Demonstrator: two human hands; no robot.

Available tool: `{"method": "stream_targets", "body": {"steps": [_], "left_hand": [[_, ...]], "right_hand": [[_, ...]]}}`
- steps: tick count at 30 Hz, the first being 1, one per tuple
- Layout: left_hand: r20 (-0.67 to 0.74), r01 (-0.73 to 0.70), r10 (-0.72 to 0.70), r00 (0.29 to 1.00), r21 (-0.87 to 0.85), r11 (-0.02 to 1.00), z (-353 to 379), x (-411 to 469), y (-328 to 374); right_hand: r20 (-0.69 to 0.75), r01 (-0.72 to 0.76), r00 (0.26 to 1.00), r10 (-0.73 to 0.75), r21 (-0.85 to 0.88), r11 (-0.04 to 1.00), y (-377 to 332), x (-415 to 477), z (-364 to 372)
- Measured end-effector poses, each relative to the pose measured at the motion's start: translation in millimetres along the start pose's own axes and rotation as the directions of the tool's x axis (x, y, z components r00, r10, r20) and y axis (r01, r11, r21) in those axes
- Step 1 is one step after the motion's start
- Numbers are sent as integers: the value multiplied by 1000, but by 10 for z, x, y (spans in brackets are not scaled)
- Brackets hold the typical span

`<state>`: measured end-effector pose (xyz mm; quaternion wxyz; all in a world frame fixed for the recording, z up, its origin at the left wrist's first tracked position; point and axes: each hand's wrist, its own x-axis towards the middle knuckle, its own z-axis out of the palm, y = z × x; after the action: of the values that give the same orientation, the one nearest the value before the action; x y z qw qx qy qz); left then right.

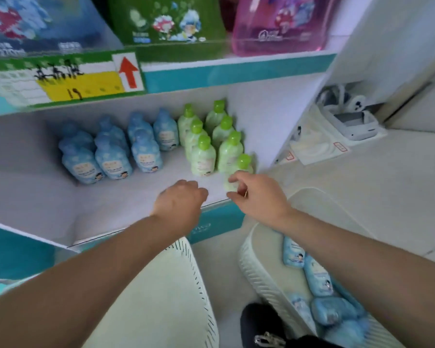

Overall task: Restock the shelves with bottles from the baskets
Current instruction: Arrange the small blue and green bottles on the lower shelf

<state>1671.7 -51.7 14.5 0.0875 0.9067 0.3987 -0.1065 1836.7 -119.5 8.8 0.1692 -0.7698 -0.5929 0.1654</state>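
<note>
On the white shelf (146, 207) stand several blue bottles (116, 159) at the left and several green-capped bottles (204, 156) at the right. My right hand (256, 194) grips one green-capped bottle (242, 164) at the front right of the shelf, standing upright beside the green rows. My left hand (180, 199) hovers over the shelf's front with curled fingers and holds nothing. A white basket (251, 262) on the floor at the lower right holds several blue bottles (317, 277). A second white basket (183, 285) is below my left arm; its inside is hidden.
An upper shelf carries a green box (166, 18), a pink pack (281, 23) and a blue pack (23, 23). A price sign with a red arrow (128, 71) hangs on its edge. Bags and a grey device (349, 124) lie on the floor at right. A dark shoe (259, 325) is at the bottom.
</note>
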Motion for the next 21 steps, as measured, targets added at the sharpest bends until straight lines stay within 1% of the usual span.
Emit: {"method": "stream_targets", "body": {"steps": [4,7,9,12,14,16,19,21], "left_hand": [[30,-167,166,986,24,986,52,106,633],[31,-312,312,950,33,949,129,175,1125],[57,-401,399,915,38,915,237,219,1432],[135,-526,514,847,74,847,480,261,1851],[213,-584,558,802,78,808,698,260,2095],[314,-623,574,757,78,779,940,258,2286],[458,-693,587,668,95,715,1299,278,2495],[545,-723,575,609,85,685,1520,295,2587]], "right_hand": [[21,-199,980,200,-40,979,672,-574,-191],[69,-355,929,364,-118,927,1186,-944,-175],[109,-430,888,446,-146,891,1479,-1160,-112],[218,-468,832,510,-216,857,1823,-1454,31],[290,-481,786,547,-270,834,2040,-1645,183],[364,-495,724,586,-318,809,2233,-1811,345],[447,-513,633,633,-370,775,2459,-1992,509],[464,-514,606,646,-391,763,2565,-2071,565]]}}
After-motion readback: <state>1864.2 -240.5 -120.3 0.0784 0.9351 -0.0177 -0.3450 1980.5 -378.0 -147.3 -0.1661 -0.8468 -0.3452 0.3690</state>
